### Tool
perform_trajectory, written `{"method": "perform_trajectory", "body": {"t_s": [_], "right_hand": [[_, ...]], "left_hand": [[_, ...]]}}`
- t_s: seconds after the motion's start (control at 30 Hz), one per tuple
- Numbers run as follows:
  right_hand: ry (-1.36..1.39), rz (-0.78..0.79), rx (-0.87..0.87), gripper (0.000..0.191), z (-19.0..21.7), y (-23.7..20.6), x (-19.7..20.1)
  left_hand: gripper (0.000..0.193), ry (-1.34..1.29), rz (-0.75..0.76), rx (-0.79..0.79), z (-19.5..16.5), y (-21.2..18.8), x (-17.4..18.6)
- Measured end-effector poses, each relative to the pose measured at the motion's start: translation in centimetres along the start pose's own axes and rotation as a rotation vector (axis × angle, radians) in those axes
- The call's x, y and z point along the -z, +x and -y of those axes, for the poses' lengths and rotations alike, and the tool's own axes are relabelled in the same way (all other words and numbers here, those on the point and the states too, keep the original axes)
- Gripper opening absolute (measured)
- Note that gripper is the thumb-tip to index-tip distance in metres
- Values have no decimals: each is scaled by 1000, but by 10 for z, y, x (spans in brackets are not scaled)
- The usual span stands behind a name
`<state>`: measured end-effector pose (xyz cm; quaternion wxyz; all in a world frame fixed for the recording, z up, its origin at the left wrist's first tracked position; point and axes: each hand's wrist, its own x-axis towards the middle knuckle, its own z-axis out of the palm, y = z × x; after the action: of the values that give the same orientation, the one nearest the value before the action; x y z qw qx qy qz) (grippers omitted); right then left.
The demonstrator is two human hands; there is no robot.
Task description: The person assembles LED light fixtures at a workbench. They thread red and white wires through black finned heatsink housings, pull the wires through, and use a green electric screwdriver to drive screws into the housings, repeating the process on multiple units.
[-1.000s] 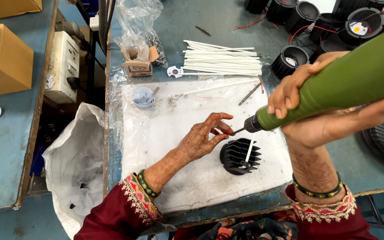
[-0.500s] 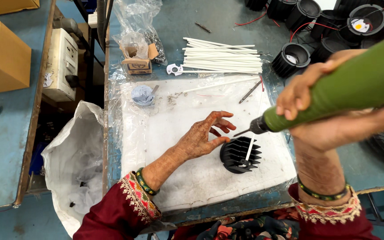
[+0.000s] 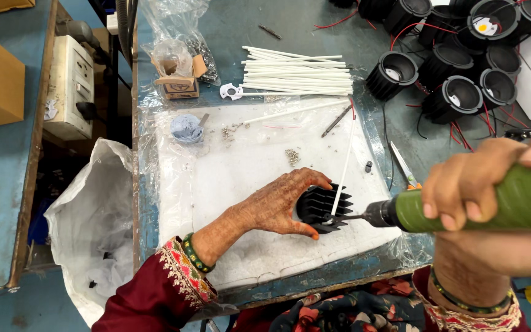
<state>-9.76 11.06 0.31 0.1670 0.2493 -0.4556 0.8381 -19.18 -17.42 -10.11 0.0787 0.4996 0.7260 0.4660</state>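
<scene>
Left hand (image 3: 278,206) clamped over black finned heat sink (image 3: 325,208) on white sheet (image 3: 228,178); right hand (image 3: 493,178) closed round green power driver (image 3: 462,206), bit entering from 3 o'clock | white tube (image 3: 344,166) rising toward 12 | risk: bit skids off fins toward the bracing fingers; tube snags; worktop (image 3: 247,27) screws scatter

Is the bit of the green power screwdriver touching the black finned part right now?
Yes, the green screwdriver's bit meets the black finned part, which the left hand steadies.
</scene>
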Motion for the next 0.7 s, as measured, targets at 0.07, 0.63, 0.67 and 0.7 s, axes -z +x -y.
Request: {"method": "perform_trajectory", "body": {"t_s": [0.07, 0.63, 0.67, 0.7], "right_hand": [[-21, -24, 8, 72, 0, 1, -5], [-100, -27, -5, 76, -18, 9, -33], [-105, -23, -16, 76, -19, 12, -37], [-121, -41, -29, 75, -19, 15, -42]], "left_hand": [[87, 6, 20, 16, -2, -1, 0], [118, -80, 48, 210, 8, -3, -26], [119, -49, 11, 174, 9, -2, -28], [119, -18, -25, 136, 10, -3, -30]]}}
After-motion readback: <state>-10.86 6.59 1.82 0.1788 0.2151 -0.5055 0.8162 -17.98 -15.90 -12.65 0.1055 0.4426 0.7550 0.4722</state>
